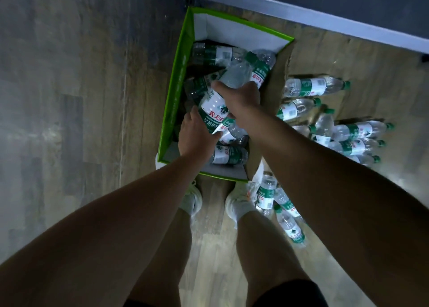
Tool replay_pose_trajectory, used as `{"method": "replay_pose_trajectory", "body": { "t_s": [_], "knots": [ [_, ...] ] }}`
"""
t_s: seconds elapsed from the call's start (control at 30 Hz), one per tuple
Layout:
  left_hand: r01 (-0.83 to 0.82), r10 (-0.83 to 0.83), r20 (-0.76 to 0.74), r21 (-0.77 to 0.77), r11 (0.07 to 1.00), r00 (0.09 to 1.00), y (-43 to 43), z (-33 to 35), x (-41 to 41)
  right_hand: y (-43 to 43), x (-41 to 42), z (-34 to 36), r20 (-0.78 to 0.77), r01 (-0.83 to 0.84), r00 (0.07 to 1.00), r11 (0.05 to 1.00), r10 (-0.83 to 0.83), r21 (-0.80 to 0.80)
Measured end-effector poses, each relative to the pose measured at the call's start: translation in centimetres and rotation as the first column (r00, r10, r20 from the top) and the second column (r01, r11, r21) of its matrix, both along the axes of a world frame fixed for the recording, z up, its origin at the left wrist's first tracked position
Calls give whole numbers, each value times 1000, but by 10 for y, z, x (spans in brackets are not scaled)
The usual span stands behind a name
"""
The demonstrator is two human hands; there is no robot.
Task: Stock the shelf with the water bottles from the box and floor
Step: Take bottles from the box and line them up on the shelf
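Note:
A green-rimmed box (174,93) with white inner walls stands on the wooden floor before my feet, with several water bottles lying loose inside. One water bottle (214,111), clear with a white and green label and a green cap, is raised above the others. My right hand (241,98) grips its clear upper part, thumb wrapped over it. Around its labelled lower end, my left hand (197,136) curls its fingers. More bottles (313,87) lie on the floor to the right of the box. The shelf is not in view.
Several loose bottles (352,132) cluster on the floor at the right, and others (290,227) lie beside my right shoe (239,204). A white ledge (301,11) with a dark surface behind it runs along the top right. Bare wooden floor stretches to the left.

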State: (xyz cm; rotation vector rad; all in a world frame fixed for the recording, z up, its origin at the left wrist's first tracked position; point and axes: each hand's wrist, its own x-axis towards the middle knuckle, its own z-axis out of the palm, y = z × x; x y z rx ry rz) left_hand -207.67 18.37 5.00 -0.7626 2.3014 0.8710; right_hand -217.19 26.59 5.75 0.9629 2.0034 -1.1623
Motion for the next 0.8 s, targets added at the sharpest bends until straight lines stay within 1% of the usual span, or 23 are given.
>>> {"method": "replay_pose_trajectory", "body": {
  "t_s": [0.13, 0.33, 0.5, 0.63, 0.8],
  "knots": [
    [-15, 13, -34, -74, 997, 999, 12, 31, 20, 16, 25, 29, -22, 19, 1000, 1000, -19, 3],
    [-86, 83, -100, -31, 996, 992, 33, 104, 41, 37, 47, 102, -99, -29, 995, 999, 28, -13],
    [-136, 134, -130, -6, 991, 982, 50, 188, 42, 57, 50, 196, -194, -159, 969, 987, 156, 2],
    [-175, 175, -198, 16, 984, 965, 62, 264, 33, 69, 46, 279, -311, -174, 935, 985, 172, 21],
    [-204, 232, -320, 119, 972, 918, 77, 345, 14, 80, 29, 382, -449, -192, 871, 979, 199, 61]
  ]
}}
